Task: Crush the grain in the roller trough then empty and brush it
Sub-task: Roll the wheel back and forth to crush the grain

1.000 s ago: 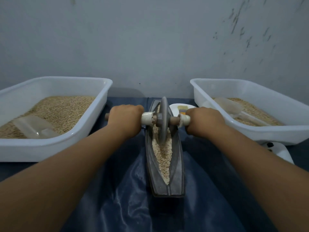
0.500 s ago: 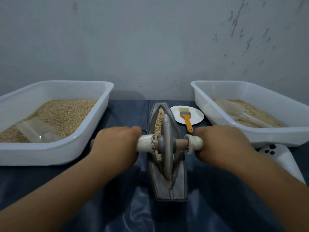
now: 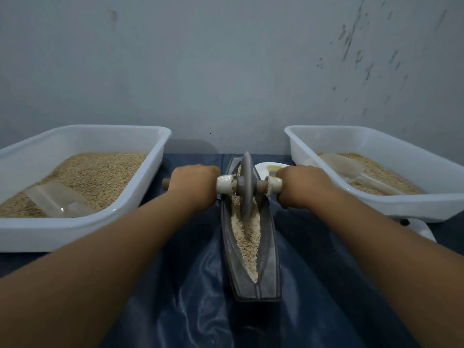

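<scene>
Grey scuffed wall behind, dark blue plastic sheet (image 3: pixel 175 297) over counter. Left hand (image 3: pixel 193 185) and right hand (image 3: pixel 301 184) each wrapped tight round wooden axle of grey disc roller (image 3: pixel 246 184), wheel upright toward far end of long dark metal boat-shaped trough (image 3: pixel 270 259). Pale crushed grain (image 3: pixel 247 234) fills groove. White plastic tubs of grain either side, clear scoop in each.

Single head-worn wide-angle view, close, looking forward and down along both forearms, facing the wall (image 3: pixel 226 71)
</scene>
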`<action>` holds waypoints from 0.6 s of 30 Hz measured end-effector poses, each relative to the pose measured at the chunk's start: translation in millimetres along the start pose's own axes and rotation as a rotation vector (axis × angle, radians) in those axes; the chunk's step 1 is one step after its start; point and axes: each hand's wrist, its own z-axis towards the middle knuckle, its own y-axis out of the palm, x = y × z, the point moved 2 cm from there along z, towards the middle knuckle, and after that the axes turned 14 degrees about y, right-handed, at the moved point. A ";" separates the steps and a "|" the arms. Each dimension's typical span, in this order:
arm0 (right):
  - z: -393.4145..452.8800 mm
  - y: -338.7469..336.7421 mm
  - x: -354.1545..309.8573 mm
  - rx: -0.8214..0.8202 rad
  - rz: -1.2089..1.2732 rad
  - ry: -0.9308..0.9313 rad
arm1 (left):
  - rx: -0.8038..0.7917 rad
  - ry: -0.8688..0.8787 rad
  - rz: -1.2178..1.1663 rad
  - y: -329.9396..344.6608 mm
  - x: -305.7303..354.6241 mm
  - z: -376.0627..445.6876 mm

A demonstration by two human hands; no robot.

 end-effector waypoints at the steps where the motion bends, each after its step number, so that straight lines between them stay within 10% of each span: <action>1: -11.8 -2.3 2.1 0.002 -0.012 -0.021 | 0.004 -0.005 -0.020 -0.7 4.4 -10.9; 8: -97.6 -10.3 27.3 -0.022 0.042 -0.062 | 0.239 0.168 0.127 -32.6 35.3 -88.1; 18: -17.7 16.3 6.1 0.079 0.091 0.035 | 0.079 0.048 0.110 -4.6 8.4 -16.6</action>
